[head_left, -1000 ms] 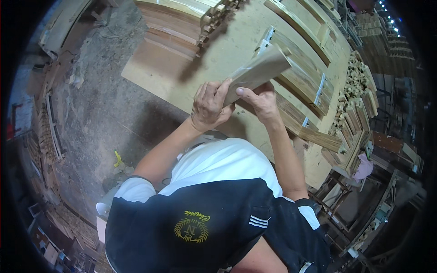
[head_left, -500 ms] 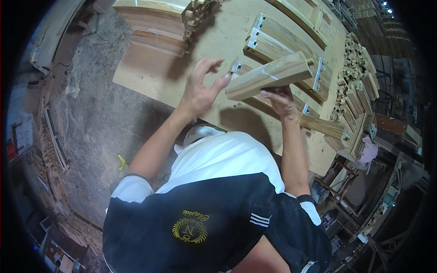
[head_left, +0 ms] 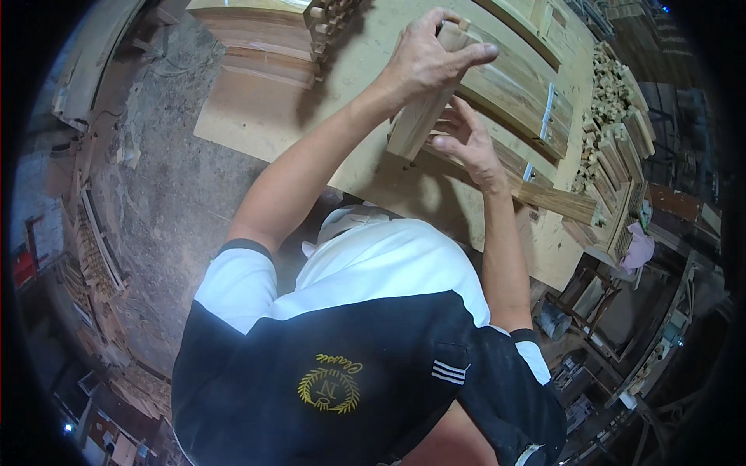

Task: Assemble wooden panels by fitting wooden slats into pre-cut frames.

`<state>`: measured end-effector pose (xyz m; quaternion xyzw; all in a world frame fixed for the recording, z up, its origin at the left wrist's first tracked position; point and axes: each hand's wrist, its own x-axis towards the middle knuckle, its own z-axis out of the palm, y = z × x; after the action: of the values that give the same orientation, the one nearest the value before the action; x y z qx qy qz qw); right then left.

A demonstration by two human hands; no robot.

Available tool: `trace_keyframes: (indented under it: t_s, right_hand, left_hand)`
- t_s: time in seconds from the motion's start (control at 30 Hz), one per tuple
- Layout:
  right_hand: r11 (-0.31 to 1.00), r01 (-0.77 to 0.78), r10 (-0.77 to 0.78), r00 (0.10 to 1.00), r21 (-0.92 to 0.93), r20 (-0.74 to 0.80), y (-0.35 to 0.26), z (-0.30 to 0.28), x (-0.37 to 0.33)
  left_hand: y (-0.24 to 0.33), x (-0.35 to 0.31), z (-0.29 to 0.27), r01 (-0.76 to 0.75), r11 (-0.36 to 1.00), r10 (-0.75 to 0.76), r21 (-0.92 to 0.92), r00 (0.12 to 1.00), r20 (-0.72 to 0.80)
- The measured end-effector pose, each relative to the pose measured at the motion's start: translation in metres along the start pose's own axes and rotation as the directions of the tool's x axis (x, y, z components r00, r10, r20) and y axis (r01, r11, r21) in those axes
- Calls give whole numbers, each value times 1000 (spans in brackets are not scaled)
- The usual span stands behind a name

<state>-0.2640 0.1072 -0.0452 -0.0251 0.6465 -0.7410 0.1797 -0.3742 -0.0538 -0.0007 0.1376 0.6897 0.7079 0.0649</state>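
Observation:
My left hand (head_left: pixel 435 60) is wrapped over the far end of a pale wooden bar (head_left: pixel 422 123), thumb along one side. The bar now points away from me, its near end low over the workbench. My right hand (head_left: pixel 475 155) is just right of the bar's near half, its fingers spread and curved. Whether its fingertips touch the bar is hard to make out. Beyond and to the right lie wooden panels (head_left: pixel 509 89) with white strips at their ends. Close behind my right wrist, another wooden piece (head_left: pixel 556 200) rests on the bench.
A pale plywood workbench top (head_left: pixel 249 132) spans the upper middle. At its far left stands a stack of boards (head_left: pixel 260 39) with a bundle of small sticks (head_left: pixel 330 23) beside it. Along the right edge are a heap of wood offcuts (head_left: pixel 610 101) and a pink cloth (head_left: pixel 639 247).
My left hand has moved right and away and taken hold of the bar's end. The bar has swung from crosswise to pointing away. My right hand's grip under it has loosened.

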Motion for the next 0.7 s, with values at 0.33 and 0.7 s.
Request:
trace_keyframes:
  t_s: [0.33, 0.7]
  right_hand:
    - [882, 396, -262, 863, 255, -432, 6, 24, -20]
    - [844, 337, -512, 739, -416, -438, -54, -27, -13]
  left_hand:
    - [-42, -16, 0, -247, 563, -423, -788, 733, -532]
    - [-108, -119, -70, 138, 913, -323, -383, 818, -476]
